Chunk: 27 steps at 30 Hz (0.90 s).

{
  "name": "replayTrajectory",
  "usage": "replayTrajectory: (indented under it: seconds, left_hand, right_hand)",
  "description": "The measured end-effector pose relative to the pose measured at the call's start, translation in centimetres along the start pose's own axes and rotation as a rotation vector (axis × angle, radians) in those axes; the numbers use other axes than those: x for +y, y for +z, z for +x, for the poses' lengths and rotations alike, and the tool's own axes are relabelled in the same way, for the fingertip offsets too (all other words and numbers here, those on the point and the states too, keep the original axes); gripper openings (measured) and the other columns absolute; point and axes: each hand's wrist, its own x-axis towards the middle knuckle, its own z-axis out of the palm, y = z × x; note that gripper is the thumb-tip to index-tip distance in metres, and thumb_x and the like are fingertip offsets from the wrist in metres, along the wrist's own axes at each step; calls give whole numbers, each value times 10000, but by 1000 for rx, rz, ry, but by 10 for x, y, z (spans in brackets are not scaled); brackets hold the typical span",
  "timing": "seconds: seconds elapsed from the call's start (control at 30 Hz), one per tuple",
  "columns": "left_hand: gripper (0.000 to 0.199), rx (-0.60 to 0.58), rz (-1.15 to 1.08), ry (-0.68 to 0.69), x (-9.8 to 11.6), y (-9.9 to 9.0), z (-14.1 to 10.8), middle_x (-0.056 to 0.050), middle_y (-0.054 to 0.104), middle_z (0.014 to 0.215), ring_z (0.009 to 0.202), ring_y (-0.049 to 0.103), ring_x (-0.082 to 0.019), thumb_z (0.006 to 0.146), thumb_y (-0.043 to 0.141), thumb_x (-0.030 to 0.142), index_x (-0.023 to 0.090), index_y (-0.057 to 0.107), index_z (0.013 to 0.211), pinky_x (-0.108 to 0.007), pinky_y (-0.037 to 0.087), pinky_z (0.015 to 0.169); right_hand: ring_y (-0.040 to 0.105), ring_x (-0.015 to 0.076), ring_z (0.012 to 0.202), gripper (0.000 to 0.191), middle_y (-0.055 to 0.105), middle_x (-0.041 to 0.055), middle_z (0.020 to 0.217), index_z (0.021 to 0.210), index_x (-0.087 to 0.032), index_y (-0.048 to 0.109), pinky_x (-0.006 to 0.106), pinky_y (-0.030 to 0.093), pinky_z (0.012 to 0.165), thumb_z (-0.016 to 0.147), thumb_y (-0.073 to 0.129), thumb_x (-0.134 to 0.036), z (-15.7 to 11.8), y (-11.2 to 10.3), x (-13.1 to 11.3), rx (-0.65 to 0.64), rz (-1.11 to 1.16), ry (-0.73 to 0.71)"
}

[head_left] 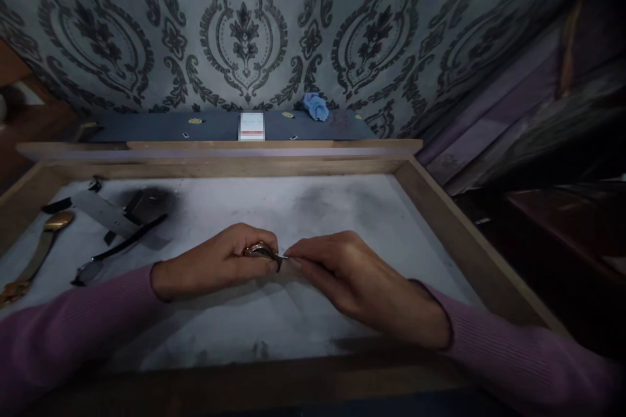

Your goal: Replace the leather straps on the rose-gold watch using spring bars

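Above the middle of a white-bottomed wooden tray (pixel 408 175), my left hand (pixel 220 260) is closed around a wristwatch (pixel 260 250) with a gold-coloured case. The watch is tilted, and most of it is hidden by my fingers and thumb. From the right, my right hand (pixel 342 270) pinches a thin, shiny metal piece (pixel 282 256) between thumb and forefinger. Its tip meets the watch's near end, where a short dark part shows. How much of this piece lies inside my fingers is hidden, and its exact kind is too small to tell.
At the tray's left lie a gold-coloured watch (pixel 59 220), a dark-strapped watch (pixel 90 270) and a flat grey metal piece (pixel 105 214). Behind the tray's back edge, a blue crumpled cloth (pixel 315 107) and a small white box (pixel 252 126) rest on a dark ledge against the patterned wall.
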Motion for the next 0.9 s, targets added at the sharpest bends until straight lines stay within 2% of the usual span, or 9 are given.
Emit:
replayTrajectory:
  seconds: [0.2,0.53,0.77,0.9]
  left_hand:
    - [189,-6,-18,-12,1,1,-1,72,344,592,530,302,-72,867,513,310,147,541,776,-199,236,464]
    - [222,-31,62,6,-2,0,-1,66,337,614,543,307,-75,882,496,337,148,520,769,-203,238,472]
    - [191,-20,172,32,-2,-1,1,53,373,627,566,338,-83,871,480,294,139,550,782,-197,263,492]
    - [159,11,216,43,1,1,1,46,402,621,573,362,-85,843,479,239,136,558,752,-192,274,500]
  right_hand:
    - [528,97,556,257,632,25,653,848,-117,674,210,381,536,930,436,-167,1,0,-1,20,-1,-16]
    - [518,96,532,289,622,27,628,807,-111,677,214,384,518,942,438,-202,2,1,1,3,21,-16]
    - [449,83,487,272,535,-5,557,733,-111,633,211,332,487,922,448,-175,2,4,0,-19,19,10]
    - [372,67,463,291,430,-34,526,629,-135,533,214,281,476,902,434,-138,1,5,0,-29,-19,-11]
